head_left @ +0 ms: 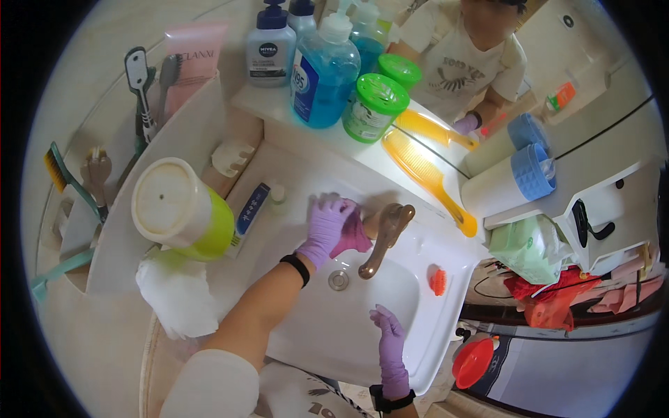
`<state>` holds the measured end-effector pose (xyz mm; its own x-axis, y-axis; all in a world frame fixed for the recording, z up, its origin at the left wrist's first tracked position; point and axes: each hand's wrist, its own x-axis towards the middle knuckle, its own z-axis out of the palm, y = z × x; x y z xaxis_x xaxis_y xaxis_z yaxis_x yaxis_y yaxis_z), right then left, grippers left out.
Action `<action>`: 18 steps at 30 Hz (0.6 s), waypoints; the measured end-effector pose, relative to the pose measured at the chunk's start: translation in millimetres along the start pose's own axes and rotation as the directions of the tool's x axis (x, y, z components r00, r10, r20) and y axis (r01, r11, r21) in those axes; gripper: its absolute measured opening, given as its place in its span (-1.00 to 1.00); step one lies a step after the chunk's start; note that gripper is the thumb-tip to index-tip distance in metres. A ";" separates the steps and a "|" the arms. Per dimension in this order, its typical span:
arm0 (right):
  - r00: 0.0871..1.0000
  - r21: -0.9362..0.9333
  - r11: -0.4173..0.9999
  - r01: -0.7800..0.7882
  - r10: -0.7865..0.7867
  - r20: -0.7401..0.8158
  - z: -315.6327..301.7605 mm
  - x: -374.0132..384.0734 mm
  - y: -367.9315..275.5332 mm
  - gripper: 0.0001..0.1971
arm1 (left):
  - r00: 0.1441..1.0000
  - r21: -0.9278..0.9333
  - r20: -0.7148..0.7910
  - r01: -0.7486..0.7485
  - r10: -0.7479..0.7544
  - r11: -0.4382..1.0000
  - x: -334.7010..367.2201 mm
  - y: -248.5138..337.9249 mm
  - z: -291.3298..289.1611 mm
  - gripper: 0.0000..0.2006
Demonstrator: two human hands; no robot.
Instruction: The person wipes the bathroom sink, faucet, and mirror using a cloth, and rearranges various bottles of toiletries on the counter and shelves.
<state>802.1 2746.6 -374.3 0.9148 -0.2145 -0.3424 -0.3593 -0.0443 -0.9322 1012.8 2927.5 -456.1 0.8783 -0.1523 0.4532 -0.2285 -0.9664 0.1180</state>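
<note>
My left hand [322,231], in a purple glove, grips a pink cloth [354,237] and presses it on the back rim of the white sink [296,331], just left of the bronze faucet [385,244]. The fingers bend over the cloth and hide part of it. Above the front right of the basin hovers my right hand [391,343], gloved in purple too. It holds nothing, and its fingers reach out loosely to the left. A small red brush [437,281] lies on the sink's right side. The metal drain [339,280] shows at the bottom of the basin.
Toothpaste [251,211] and a white-and-green tub [185,209] stand left of the sink. Behind it, a shelf bears a blue pump bottle [324,80], a green-lidded container [374,108], a yellow comb [425,174] and a white-and-blue cup [505,177]. A mirror backs the shelf.
</note>
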 end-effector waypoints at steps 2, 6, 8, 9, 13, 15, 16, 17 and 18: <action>1.000 -0.013 1.000 -0.012 0.012 -0.002 -9.8 -8.3 0.6 -0.74 | 0.997 0.054 -0.012 0.079 -0.078 0.995 1.7 9.4 -1.7 -0.71; 0.996 0.009 0.997 -0.081 0.081 -0.034 -23.3 -20.6 7.3 -0.75 | 0.940 0.002 0.177 0.297 -0.292 0.955 4.1 46.4 -0.8 -0.68; 0.996 0.010 0.997 -0.082 0.082 -0.025 -27.7 -22.6 13.5 -0.75 | 0.955 -0.228 0.150 0.284 -0.254 0.932 4.1 50.0 -0.5 -0.69; 0.996 0.012 0.996 -0.084 0.084 -0.017 -27.6 -22.7 15.1 -0.75 | 0.954 -0.226 0.150 0.288 -0.259 0.930 2.9 46.6 -0.8 -0.69; 0.992 -0.044 0.992 -0.118 0.120 0.044 -8.3 -17.1 13.0 -0.75 | 0.981 -0.403 0.192 0.082 -0.003 0.912 8.0 25.8 -16.0 -0.65; 0.986 -0.115 0.990 -0.075 0.092 0.141 5.9 -13.6 16.0 -0.75 | 0.980 -0.377 0.195 0.033 0.044 0.926 6.3 11.7 -9.2 -0.71; 0.984 -0.117 0.990 -0.077 0.095 0.151 11.8 -11.0 15.5 -0.75 | 0.980 -0.371 0.198 0.042 0.035 0.928 6.9 0.2 -11.5 -0.71; 0.990 -0.148 0.989 -0.020 0.041 0.136 10.8 -10.6 11.4 -0.74 | 0.979 -0.360 0.202 0.098 -0.026 0.928 15.5 -3.3 -17.0 -0.80; 0.993 -0.180 0.983 0.035 -0.014 0.120 8.5 -10.5 8.5 -0.74 | 0.975 -0.349 0.205 0.154 -0.085 0.924 24.7 -4.9 -20.6 -0.85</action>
<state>791.0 2756.8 -379.6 0.9351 -0.0948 -0.3414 -0.3542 -0.2264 -0.9074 1027.0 2932.8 -427.3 0.9619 -0.1090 0.2506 -0.2227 -0.8442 0.4875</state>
